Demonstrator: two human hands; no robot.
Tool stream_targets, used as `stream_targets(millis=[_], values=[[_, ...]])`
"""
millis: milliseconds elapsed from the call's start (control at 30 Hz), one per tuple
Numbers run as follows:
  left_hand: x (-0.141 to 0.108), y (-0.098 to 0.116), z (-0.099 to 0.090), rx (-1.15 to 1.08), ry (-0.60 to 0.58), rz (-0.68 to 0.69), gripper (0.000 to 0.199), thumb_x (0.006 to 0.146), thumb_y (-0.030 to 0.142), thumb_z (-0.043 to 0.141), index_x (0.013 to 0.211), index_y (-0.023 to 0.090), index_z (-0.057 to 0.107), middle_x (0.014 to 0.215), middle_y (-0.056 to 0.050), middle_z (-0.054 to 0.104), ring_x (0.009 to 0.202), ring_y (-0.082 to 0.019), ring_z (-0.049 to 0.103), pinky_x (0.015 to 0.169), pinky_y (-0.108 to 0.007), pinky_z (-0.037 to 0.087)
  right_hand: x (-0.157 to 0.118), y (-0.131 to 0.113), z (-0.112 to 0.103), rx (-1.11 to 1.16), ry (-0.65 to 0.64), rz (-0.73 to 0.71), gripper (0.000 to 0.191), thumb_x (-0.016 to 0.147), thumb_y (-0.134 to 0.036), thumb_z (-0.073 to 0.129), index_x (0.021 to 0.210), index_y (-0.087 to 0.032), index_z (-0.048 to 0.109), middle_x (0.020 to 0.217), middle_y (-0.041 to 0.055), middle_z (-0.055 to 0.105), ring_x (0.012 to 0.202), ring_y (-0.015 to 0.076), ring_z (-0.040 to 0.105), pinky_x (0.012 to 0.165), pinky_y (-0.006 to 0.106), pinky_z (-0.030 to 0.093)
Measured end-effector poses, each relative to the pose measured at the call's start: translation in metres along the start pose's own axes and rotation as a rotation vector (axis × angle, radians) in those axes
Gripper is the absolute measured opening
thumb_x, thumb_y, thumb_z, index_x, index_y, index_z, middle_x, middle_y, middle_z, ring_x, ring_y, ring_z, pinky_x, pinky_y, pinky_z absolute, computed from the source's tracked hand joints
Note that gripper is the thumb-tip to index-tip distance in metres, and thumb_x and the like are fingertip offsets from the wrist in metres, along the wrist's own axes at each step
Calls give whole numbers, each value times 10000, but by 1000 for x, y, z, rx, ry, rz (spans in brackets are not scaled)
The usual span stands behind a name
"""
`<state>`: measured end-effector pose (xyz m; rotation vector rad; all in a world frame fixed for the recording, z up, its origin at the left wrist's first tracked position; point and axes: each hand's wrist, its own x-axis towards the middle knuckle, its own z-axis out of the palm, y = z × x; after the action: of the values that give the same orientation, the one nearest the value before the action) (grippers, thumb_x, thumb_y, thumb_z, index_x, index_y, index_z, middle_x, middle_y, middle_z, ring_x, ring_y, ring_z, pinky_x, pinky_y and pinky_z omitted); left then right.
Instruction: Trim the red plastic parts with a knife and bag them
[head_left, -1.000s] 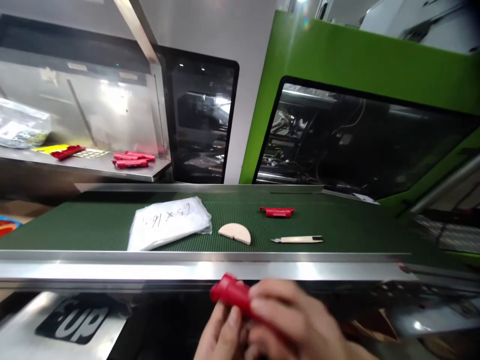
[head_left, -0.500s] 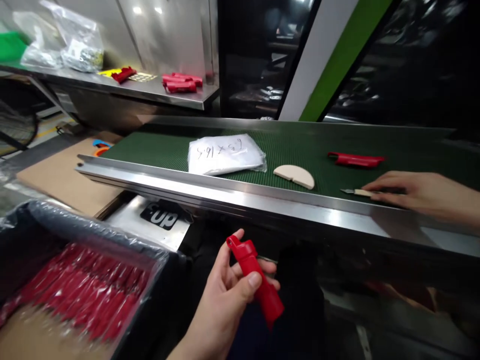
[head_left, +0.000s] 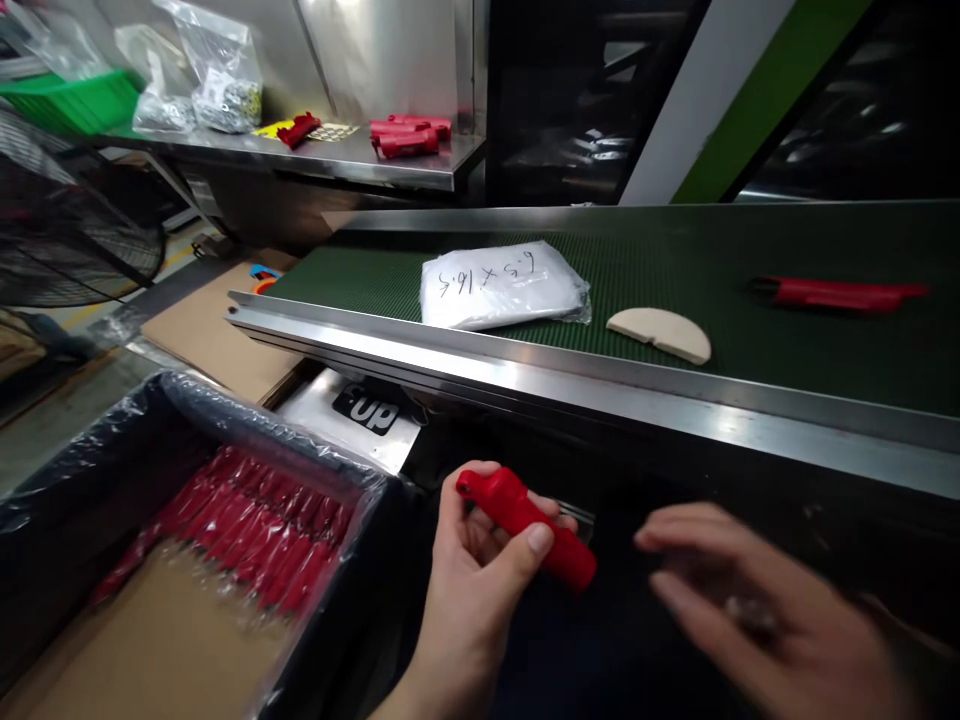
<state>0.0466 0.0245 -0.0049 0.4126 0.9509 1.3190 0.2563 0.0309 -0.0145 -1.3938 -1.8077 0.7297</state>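
Note:
A red plastic part (head_left: 574, 560) is gripped between the thumb and fingers of my left hand (head_left: 480, 590), in front of the conveyor. To its right, my right hand (head_left: 765, 610) hovers below the conveyor edge, blurred, with thumb and fingers apart and nothing seen between them. Another red part (head_left: 847, 294) lies on the green belt (head_left: 360, 275) at the right. A cream half-round piece (head_left: 660, 333) rests near the belt's front rail, beside a clear-wrapped white packet (head_left: 499, 287) with handwriting.
At the lower left stands a lined box (head_left: 360, 560) holding rows of bagged red parts. Behind, a metal shelf (head_left: 352, 168) carries red parts, plastic bags and a green basket (head_left: 82, 100). A fan (head_left: 75, 210) is at the far left.
My right hand has left the belt and come down toward my left hand; the knife it held no longer shows. The held red part has tilted flatter. The view has shifted left.

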Motion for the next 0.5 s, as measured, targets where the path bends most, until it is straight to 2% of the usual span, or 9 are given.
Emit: stream_targets(millis=[67,200,300,400,500], values=[[0,-4,-2,-11,-35,36,440,838,147,703,1147,232,400,956,-27,693,936,-208,686,851,-318,552,-13,-4,30,125,-78,55,252,824,-302,678,1072,-319,637,1034,16,683,735,131,707,552,137,571],[-1,-12,-1,15,-73,66,438,836,121,707,1135,249,414,968,-20,703,950,-170,675,845,-289,562,-29,7,68,343,-65,210,343,808,-285,712,1136,-323,620,1136,27,690,924,174,720,725,174,602],[-3,-14,5,44,-66,63,408,833,111,706,1106,248,434,964,-14,704,953,-158,669,830,-266,562,-30,9,77,436,-33,305,300,775,-316,744,1063,-254,690,1101,66,717,945,206,716,778,226,609],[-6,-16,11,83,-43,83,379,822,105,710,1067,245,457,957,-6,702,962,-151,662,864,-266,556,-25,6,75,502,-25,393,244,758,-345,754,950,-197,739,1028,98,738,920,245,719,768,281,624],[-9,-19,14,138,-31,96,351,819,142,721,1042,245,469,966,-8,701,982,-159,657,906,-284,547,-23,4,73,543,-32,409,196,774,-352,736,884,-191,754,1027,102,740,936,259,714,792,306,620]])
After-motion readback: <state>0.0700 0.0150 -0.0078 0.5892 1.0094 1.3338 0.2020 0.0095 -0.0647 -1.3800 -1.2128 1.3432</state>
